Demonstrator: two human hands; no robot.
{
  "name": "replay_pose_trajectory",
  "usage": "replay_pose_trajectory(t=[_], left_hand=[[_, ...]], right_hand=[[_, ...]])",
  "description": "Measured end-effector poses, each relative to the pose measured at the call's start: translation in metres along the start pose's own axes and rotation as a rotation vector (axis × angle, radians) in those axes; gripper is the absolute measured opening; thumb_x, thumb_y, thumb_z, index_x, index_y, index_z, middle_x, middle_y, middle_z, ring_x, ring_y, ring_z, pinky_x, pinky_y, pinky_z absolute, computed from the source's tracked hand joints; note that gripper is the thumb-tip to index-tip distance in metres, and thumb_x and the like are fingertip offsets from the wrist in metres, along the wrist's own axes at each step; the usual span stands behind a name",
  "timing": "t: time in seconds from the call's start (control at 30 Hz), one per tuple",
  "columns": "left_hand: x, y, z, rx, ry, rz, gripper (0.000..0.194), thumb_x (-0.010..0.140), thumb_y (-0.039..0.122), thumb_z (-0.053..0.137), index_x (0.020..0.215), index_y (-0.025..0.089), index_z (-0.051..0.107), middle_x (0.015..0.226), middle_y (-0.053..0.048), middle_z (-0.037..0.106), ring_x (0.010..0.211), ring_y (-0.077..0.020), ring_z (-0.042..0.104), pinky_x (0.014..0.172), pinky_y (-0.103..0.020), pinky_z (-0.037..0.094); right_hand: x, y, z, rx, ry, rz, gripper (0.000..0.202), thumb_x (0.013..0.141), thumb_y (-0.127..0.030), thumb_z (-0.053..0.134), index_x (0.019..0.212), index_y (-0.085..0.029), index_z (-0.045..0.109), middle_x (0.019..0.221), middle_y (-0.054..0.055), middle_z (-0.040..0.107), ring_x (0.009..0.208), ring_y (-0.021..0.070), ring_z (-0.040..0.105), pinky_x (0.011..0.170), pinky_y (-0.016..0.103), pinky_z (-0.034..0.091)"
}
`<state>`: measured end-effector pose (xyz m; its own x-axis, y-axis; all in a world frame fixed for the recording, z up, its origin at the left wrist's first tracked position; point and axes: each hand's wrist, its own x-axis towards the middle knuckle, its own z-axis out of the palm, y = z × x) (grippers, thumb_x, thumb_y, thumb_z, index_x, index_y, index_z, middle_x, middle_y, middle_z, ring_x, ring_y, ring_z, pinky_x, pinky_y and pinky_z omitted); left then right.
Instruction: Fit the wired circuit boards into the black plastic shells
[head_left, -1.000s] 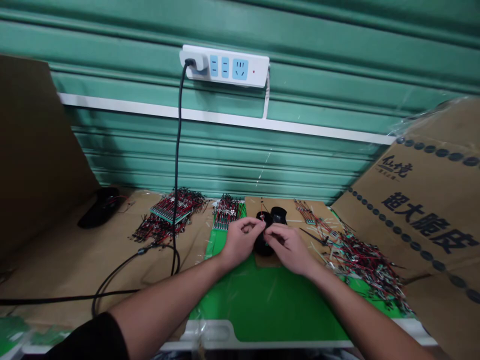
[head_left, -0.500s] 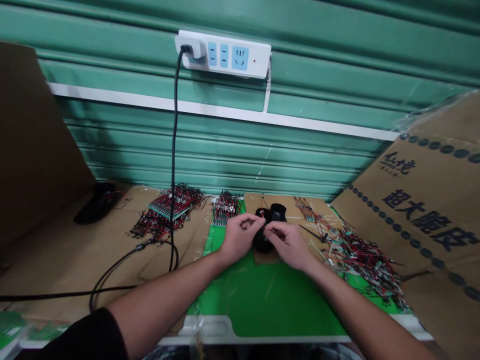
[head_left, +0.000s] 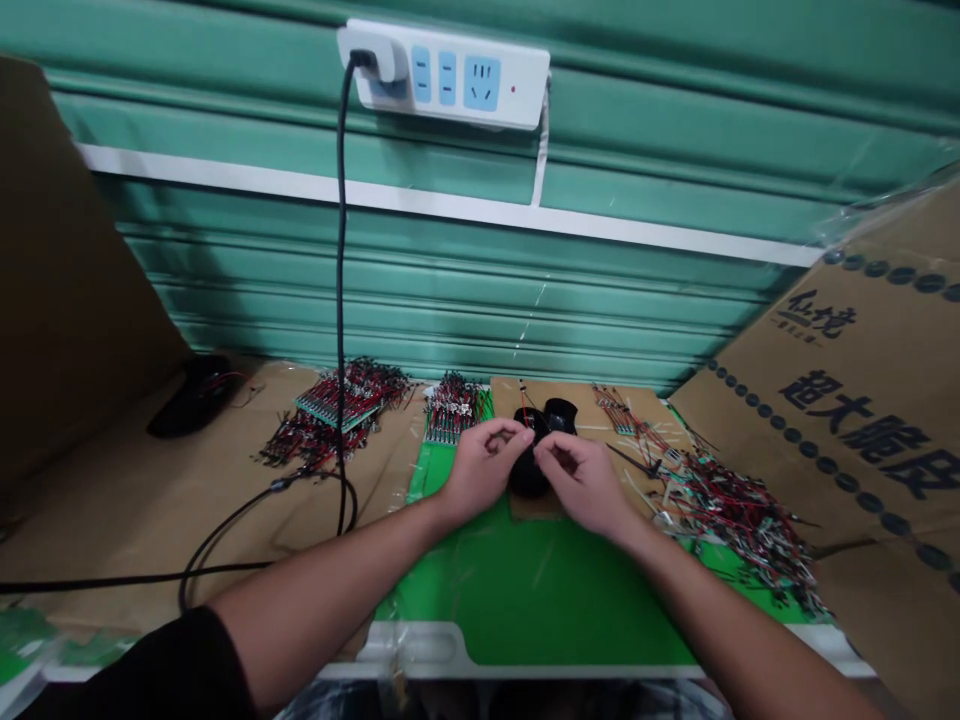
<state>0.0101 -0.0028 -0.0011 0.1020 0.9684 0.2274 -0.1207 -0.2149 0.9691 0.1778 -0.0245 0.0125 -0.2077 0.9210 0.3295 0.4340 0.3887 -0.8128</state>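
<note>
- Centrally, the left hand (head_left: 487, 465) and right hand (head_left: 581, 482) work close together over a black part (head_left: 531, 480).
- That part lies on cardboard (head_left: 534, 508) atop the green bench (head_left: 555, 600).
- Both hands' fingers are pinched nearly closed, apparently on thin wires (head_left: 523, 398), though too small to be sure.
- A wire pile (head_left: 742, 510) lies right; wired boards (head_left: 341, 400) lie left.

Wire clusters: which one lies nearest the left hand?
The small cluster just beyond the left hand; the other clusters lie farther away, to either side.
</note>
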Motion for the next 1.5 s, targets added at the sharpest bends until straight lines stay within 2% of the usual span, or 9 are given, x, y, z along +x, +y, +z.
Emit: replay_pose_trajectory(t=[0.13, 0.27, 0.43, 0.67, 0.87, 1.03, 1.1, 1.3, 1.5], left_hand=[[0.000, 0.001, 0.000, -0.016, 0.040, -0.030, 0.029, 0.082, 0.043, 0.075, 0.080, 0.015, 0.070, 0.064, 0.002, 0.058, 0.055, -0.0092, 0.044, 0.052, -0.022, 0.031], [0.003, -0.002, -0.002, -0.054, 0.078, -0.100, 0.029, 0.081, 0.042, 0.074, 0.072, 0.016, 0.068, 0.065, 0.000, 0.063, 0.058, -0.0112, 0.052, 0.056, -0.023, 0.039], [0.006, -0.004, -0.003, -0.097, 0.050, -0.183, 0.036, 0.079, 0.047, 0.076, 0.063, 0.017, 0.065, 0.056, 0.002, 0.058, 0.052, -0.0102, 0.048, 0.053, -0.024, 0.036], [0.007, 0.001, -0.002, -0.134, 0.127, -0.116, 0.032, 0.070, 0.043, 0.086, 0.078, 0.015, 0.074, 0.063, -0.001, 0.067, 0.055, -0.0107, 0.054, 0.051, -0.022, 0.038], [0.005, 0.001, -0.003, -0.150, 0.084, -0.160, 0.039, 0.072, 0.049, 0.084, 0.085, 0.013, 0.077, 0.062, -0.001, 0.067, 0.042, -0.0090, 0.047, 0.040, -0.023, 0.033], [0.004, 0.002, -0.002, -0.116, 0.065, -0.162, 0.042, 0.070, 0.051, 0.088, 0.083, 0.013, 0.078, 0.049, 0.002, 0.058, 0.042, -0.0091, 0.046, 0.041, -0.021, 0.033], [0.003, 0.002, -0.002, -0.115, 0.063, -0.157, 0.043, 0.069, 0.052, 0.089, 0.082, 0.013, 0.077, 0.050, 0.002, 0.059, 0.042, -0.0093, 0.048, 0.041, -0.021, 0.035], [0.004, 0.004, -0.001, -0.163, 0.074, -0.144, 0.045, 0.067, 0.052, 0.091, 0.078, 0.014, 0.071, 0.060, -0.001, 0.067, 0.043, -0.0109, 0.056, 0.041, -0.022, 0.044], [0.005, 0.006, -0.003, -0.138, 0.057, -0.160, 0.047, 0.067, 0.055, 0.090, 0.078, 0.012, 0.073, 0.057, -0.001, 0.065, 0.043, -0.0106, 0.055, 0.043, -0.022, 0.046]], right_hand=[[-0.001, 0.002, 0.002, 0.055, -0.005, 0.060, 0.033, 0.100, -0.044, 0.058, 0.083, -0.017, 0.068, 0.063, -0.002, 0.055, 0.054, 0.0117, 0.048, 0.049, 0.023, 0.033], [-0.002, 0.006, 0.002, 0.170, 0.011, 0.139, 0.037, 0.101, -0.053, 0.059, 0.093, -0.018, 0.068, 0.053, -0.004, 0.051, 0.044, 0.0112, 0.045, 0.043, 0.022, 0.033], [-0.002, 0.010, 0.004, 0.263, -0.005, 0.203, 0.039, 0.101, -0.058, 0.059, 0.103, -0.019, 0.065, 0.050, -0.006, 0.054, 0.035, 0.0116, 0.046, 0.037, 0.022, 0.034], [-0.002, 0.008, 0.007, 0.179, -0.025, 0.129, 0.039, 0.103, -0.056, 0.057, 0.098, -0.018, 0.068, 0.053, -0.004, 0.056, 0.040, 0.0116, 0.050, 0.040, 0.021, 0.037], [-0.003, 0.011, 0.007, 0.135, -0.026, 0.094, 0.037, 0.104, -0.053, 0.057, 0.102, -0.018, 0.070, 0.057, -0.002, 0.058, 0.043, 0.0126, 0.052, 0.041, 0.022, 0.039], [-0.003, 0.012, 0.006, 0.100, -0.024, 0.087, 0.036, 0.104, -0.052, 0.057, 0.106, -0.019, 0.072, 0.060, -0.001, 0.060, 0.045, 0.0134, 0.054, 0.043, 0.024, 0.041], [-0.003, 0.012, 0.006, 0.100, -0.028, 0.099, 0.036, 0.104, -0.052, 0.058, 0.107, -0.019, 0.072, 0.061, 0.000, 0.062, 0.045, 0.0132, 0.054, 0.043, 0.023, 0.042], [0.000, 0.010, 0.004, 0.289, -0.002, 0.216, 0.042, 0.096, -0.059, 0.065, 0.104, -0.018, 0.069, 0.057, -0.003, 0.059, 0.041, 0.0127, 0.053, 0.039, 0.022, 0.042], [0.011, 0.008, 0.002, 0.503, 0.072, 0.290, 0.051, 0.081, -0.064, 0.077, 0.097, -0.017, 0.067, 0.061, -0.002, 0.062, 0.043, 0.0127, 0.055, 0.039, 0.023, 0.048]])
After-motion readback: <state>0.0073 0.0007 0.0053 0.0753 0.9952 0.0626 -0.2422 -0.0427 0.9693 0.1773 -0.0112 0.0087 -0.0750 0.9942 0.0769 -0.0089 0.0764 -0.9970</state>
